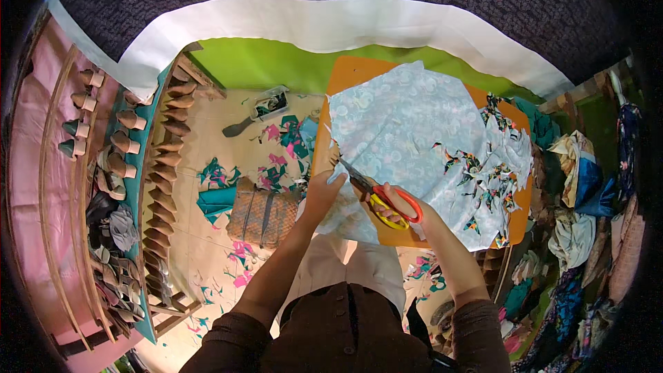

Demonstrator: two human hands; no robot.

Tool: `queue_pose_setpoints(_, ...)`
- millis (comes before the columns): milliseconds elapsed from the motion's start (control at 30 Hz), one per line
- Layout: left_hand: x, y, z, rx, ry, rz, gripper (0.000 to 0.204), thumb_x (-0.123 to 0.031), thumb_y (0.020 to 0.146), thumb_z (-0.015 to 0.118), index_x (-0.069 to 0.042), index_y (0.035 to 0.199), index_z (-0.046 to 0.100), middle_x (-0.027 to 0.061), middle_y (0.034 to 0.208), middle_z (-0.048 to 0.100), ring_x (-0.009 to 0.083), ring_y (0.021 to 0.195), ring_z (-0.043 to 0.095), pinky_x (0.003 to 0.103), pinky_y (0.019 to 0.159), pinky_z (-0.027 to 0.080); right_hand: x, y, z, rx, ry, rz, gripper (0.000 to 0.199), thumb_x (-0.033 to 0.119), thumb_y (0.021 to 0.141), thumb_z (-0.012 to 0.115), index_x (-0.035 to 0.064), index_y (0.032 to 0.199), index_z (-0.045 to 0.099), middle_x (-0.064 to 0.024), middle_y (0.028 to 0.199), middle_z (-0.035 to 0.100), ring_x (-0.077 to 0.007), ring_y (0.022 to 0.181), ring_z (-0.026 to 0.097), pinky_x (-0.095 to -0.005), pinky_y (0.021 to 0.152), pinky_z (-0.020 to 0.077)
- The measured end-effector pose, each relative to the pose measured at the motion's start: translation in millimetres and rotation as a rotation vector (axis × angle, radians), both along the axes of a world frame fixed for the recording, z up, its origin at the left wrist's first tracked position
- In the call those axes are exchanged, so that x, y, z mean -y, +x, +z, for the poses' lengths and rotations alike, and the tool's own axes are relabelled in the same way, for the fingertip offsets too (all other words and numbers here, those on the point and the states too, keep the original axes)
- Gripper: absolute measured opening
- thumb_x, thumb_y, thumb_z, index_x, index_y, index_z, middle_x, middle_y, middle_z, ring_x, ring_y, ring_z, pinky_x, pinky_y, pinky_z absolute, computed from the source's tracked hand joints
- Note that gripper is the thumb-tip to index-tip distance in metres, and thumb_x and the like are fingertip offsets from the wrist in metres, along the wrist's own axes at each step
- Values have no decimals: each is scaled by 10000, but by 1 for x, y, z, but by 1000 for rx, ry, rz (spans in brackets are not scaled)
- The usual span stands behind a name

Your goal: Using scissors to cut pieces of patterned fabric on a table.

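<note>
Brown, pointy shoe shapes (164,171) in row at left. Pink and green scraps (217,173) on floor, near brown patterned bag (252,217) with dark straps. Left hand (322,197) mostly closed, pinching edge of thin, pale-blue cloth (400,124). Metal scissors (360,179) just there; right hand (397,204) curled through red and yellow loops. Cloth spread over smooth orange board (349,71). Crumpled cloths (572,238) at right.

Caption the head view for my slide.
Right hand holds red-and-yellow-handled scissors; left hand pinches pale patterned fabric on an orange tabletop.
</note>
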State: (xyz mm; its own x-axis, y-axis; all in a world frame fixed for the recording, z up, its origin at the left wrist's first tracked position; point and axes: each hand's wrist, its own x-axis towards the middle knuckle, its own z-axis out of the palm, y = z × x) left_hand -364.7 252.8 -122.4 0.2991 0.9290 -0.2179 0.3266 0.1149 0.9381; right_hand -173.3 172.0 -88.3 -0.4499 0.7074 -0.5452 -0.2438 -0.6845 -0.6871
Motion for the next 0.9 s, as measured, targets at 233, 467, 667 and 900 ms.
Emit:
queue_pose_setpoints(233, -3, -4, 1, -37, -24, -170, 349, -266, 757, 602, 43, 642, 488, 132, 538, 446, 170, 499, 403, 319, 504, 361, 3, -12, -9, -115, -47, -66, 606, 639, 792, 310, 84, 968, 480, 56, 633, 367, -5, 471, 309, -130, 366, 243)
queue_pose_setpoints(467, -1, -8, 6, -43, -125, -179, 311, -262, 747, 605, 36, 697, 533, 102, 570, 497, 132, 528, 431, 298, 514, 374, 5, -3, -4, -94, -25, -71, 609, 631, 809, 271, 83, 963, 486, 47, 627, 386, -14, 450, 306, -144, 361, 253)
queue_pose_setpoints(667, 29, 12, 15, -24, 20, -513, 290, -224, 751, 588, 27, 892, 556, 134, 740, 585, 160, 684, 550, 302, 614, 414, -3, 4, -1, -230, -64, -236, 630, 634, 812, 246, 77, 1018, 456, 30, 662, 394, -38, 485, 343, -162, 368, 266)
queue_pose_setpoints(900, 33, 41, 40, -5, 76, -435, 270, -232, 806, 560, 33, 829, 518, 90, 686, 516, 124, 667, 497, 282, 606, 400, 2, 33, 11, -116, 160, -314, 409, 422, 858, 421, 79, 1081, 410, 18, 720, 406, -55, 539, 377, -181, 424, 293)
